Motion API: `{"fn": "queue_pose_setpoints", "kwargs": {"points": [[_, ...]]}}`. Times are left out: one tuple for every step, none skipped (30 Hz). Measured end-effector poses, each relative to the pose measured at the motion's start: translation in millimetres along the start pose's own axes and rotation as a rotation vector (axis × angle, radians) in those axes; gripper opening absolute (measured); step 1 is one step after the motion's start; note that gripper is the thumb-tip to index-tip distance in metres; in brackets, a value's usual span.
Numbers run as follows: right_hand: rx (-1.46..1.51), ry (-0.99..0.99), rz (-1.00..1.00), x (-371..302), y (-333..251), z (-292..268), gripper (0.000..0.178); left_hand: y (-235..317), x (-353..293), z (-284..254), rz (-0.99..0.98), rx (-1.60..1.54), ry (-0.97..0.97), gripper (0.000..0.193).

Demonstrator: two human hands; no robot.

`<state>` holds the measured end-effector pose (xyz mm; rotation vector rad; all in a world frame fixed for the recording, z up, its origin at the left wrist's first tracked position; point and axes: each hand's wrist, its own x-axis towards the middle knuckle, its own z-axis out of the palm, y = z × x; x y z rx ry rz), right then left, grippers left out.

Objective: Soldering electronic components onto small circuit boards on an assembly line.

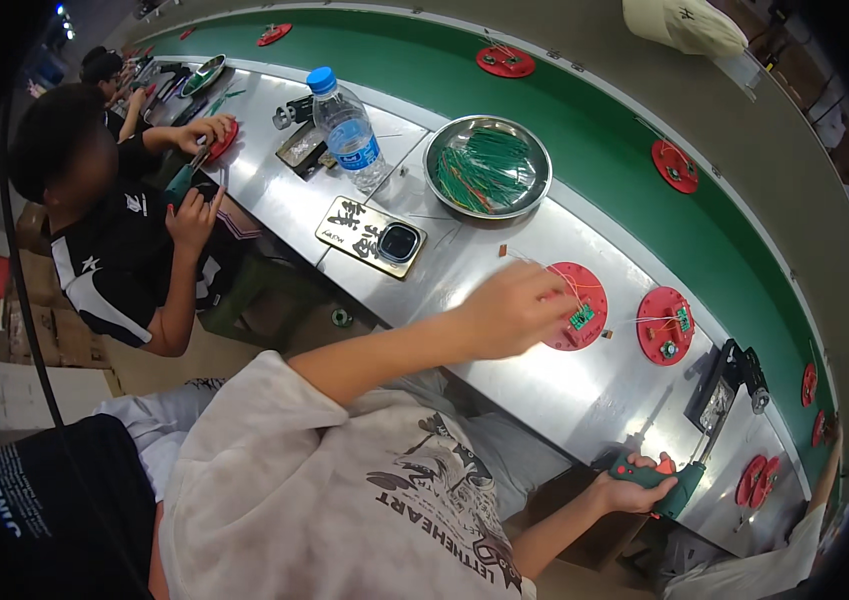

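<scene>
My left hand (522, 312) is over the steel bench top, fingers drawn together at the left edge of a red round plate (576, 335). Thin wires and a small green circuit board (581, 318) lie on that plate. Whatever the blurred fingertips pinch is too small to make out. Low at the bench's near edge, my right hand (639, 490) is wrapped round a green soldering gun (682, 490) with a red trigger. Its metal tip points up and away. A second red plate (662, 345) with a board and white wires lies between the hands, farther back.
A steel bowl of green wires (485, 205), a phone (372, 236) and a water bottle (347, 130) stand to the left. A black stand with a tray (719, 390) is at the right. Red plates sit along the green belt (599, 130). A co-worker (124, 220) works at far left.
</scene>
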<state>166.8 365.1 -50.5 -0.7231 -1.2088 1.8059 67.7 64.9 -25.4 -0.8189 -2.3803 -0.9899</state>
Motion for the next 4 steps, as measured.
{"fn": "queue_pose_setpoints", "kwargs": {"points": [[0.017, 0.015, 0.008, 0.3, 0.9, 0.5, 0.043, -7.6, -8.5, -16.8, 0.024, 0.096, 0.105, 0.023], [0.014, 0.019, 0.006, -0.3, 1.4, 0.6, 0.043, -17.3, -20.9, -41.1, -0.014, 0.161, 0.101, 0.022], [-0.002, 0.033, -0.007, -0.6, 1.3, 0.9, 0.043, -27.4, -33.2, -68.6, -0.027, 0.225, 0.109, 0.025], [-0.019, 0.037, -0.038, -0.4, 1.7, 2.0, 0.043, -35.9, -43.6, -97.5, -0.164, 0.253, 0.033, 0.029]]}}
